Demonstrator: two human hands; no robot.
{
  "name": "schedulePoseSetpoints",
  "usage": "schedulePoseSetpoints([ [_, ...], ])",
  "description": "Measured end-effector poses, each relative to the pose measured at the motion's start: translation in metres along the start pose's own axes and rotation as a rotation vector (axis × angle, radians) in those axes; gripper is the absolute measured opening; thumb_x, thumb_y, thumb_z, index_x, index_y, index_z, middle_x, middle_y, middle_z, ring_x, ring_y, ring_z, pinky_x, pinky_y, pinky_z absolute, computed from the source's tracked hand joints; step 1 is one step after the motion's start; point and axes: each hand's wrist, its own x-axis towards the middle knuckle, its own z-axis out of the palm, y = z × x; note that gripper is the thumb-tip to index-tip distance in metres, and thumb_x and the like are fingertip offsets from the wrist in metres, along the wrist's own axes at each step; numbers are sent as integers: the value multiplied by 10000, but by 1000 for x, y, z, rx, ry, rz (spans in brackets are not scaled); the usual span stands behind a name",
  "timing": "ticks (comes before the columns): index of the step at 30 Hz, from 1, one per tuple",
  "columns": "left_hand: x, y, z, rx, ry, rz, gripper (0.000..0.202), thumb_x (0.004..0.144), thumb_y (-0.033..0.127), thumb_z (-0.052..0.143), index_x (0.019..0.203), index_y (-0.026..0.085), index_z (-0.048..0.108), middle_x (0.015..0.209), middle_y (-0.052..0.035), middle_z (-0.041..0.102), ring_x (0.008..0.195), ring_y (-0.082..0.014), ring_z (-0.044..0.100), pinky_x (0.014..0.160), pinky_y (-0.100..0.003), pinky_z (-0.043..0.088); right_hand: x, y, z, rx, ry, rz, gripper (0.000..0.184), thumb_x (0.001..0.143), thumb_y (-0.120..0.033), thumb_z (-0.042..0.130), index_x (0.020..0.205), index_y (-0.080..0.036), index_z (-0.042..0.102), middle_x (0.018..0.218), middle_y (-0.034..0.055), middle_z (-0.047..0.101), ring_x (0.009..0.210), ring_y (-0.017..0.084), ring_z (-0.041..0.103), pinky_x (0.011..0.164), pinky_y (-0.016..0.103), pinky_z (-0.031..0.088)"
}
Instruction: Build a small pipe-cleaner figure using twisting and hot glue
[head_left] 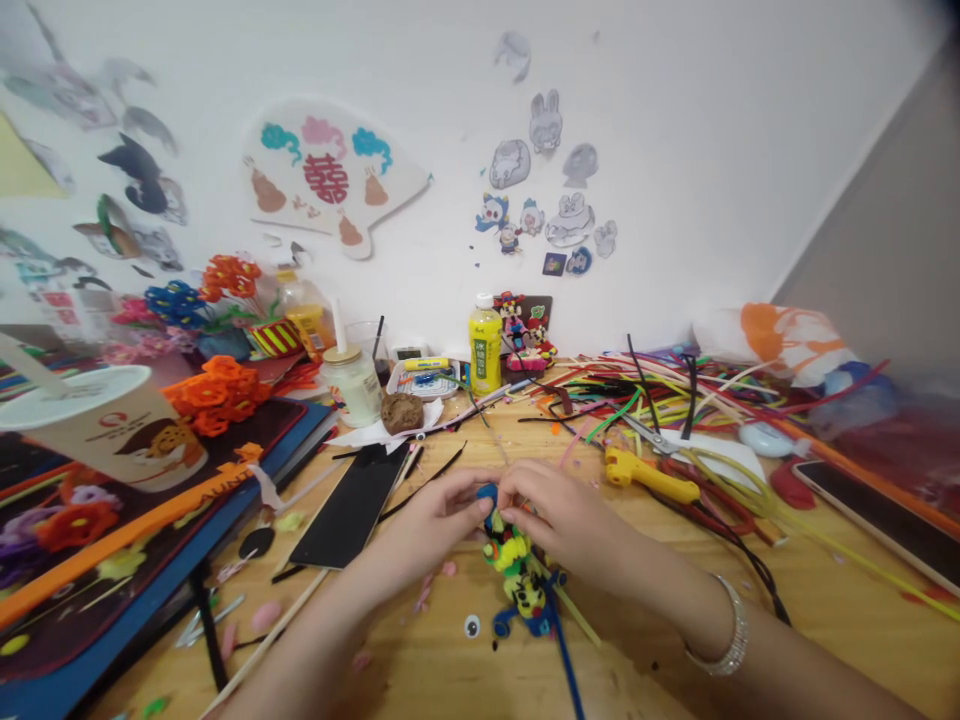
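Note:
Both of my hands meet over the middle of the wooden table [750, 590]. My left hand [435, 520] and my right hand [562, 515] pinch the top of a small pipe-cleaner figure [517, 580] made of yellow, green and blue fuzzy wire. A blue round bit shows between my fingertips. The figure lies toward me, with a blue stem trailing to the front edge. A loose googly eye [472, 627] lies just left of it. A silver bracelet sits on my right wrist.
A heap of coloured pipe cleaners [660, 385], a yellow glue gun [649, 477] and scissors lie right. A yellow bottle [485, 345], a jar [354, 383] and a brown ball [402, 411] stand behind. A paper cup [105, 425], orange flowers and a black sheet [352, 505] are left. A phone [877, 515] lies far right.

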Motion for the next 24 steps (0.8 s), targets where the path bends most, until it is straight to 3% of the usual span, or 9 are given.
schedulePoseSetpoints([
  [7,-1,-6,2,79,54,-56,338,713,376,597,1005,205,578,817,-31,629,627,-145,595,398,-167,404,2,5,-8,196,201,136,108,787,-123,492,705,-187,522,659,-24,554,619,114,517,569,218,396],
  [11,-1,-1,2,28,115,-13,241,694,318,627,889,182,587,789,-12,620,680,-133,587,541,-194,464,1,11,-17,319,306,212,54,754,-164,495,722,-188,532,666,-16,557,598,115,526,548,220,416],
  [18,0,17,-8,-328,450,41,184,663,247,671,771,163,549,777,-6,632,731,-128,610,661,-232,510,-22,16,-44,237,474,312,170,718,-240,482,654,-187,630,674,28,617,639,166,561,580,270,443],
  [21,3,13,-2,-566,558,96,140,666,170,672,744,157,557,775,0,649,719,-95,620,691,-196,508,-30,20,-30,328,467,413,160,684,-259,517,643,-189,655,660,38,648,638,192,594,591,301,473],
  [24,6,5,14,-742,532,101,174,628,158,711,709,155,557,762,-1,660,714,-90,626,689,-181,510,-30,21,-4,453,380,476,159,671,-283,561,688,-180,681,692,55,680,672,218,620,624,329,493],
])
